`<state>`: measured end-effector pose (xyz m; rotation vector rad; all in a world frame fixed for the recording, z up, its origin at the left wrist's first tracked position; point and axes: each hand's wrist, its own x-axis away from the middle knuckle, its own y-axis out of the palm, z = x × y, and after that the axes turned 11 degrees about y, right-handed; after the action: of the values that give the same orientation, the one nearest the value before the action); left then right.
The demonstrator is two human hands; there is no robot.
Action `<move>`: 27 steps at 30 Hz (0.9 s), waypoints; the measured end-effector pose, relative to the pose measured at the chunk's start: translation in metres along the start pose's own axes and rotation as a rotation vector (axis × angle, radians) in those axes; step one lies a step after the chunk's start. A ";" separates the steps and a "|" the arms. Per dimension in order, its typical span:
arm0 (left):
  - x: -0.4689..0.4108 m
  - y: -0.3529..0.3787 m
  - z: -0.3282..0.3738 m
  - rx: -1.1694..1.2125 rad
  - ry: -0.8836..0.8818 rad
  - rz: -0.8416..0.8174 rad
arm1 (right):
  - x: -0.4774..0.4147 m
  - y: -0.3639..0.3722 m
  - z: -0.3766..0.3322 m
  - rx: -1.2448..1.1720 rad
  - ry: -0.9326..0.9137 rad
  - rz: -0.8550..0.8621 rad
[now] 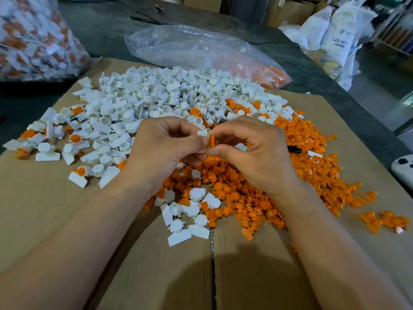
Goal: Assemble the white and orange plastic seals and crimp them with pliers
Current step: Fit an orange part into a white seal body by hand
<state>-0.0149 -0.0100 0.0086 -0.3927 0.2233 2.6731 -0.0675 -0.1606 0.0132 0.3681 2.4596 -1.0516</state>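
My left hand [165, 148] pinches a white seal body [203, 133] between thumb and fingers. My right hand [252, 151] pinches an orange insert [211, 141] right against that white piece, above the middle of the cardboard [44, 209]. A big heap of white seal bodies [156, 97] lies behind and to the left. Orange inserts [279, 186] are piled under and to the right of my hands. Several joined white-and-orange seals [74, 139] lie at the left. A dark object, maybe the pliers' handle [294, 149], pokes out of the orange pile, mostly hidden.
A clear plastic bag [190, 48] with some orange parts lies behind the heaps. A full bag of finished seals [33, 39] stands at the far left. White sacks [339, 34] stand at the back right. A white controller-like device [403, 171] sits at the right edge.
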 end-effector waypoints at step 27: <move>0.002 0.002 0.002 -0.051 0.062 0.019 | 0.001 -0.001 -0.001 -0.058 0.191 -0.021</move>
<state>-0.0183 -0.0107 0.0095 -0.4920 0.1792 2.6924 -0.0689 -0.1602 0.0144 0.4430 2.6615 -0.9916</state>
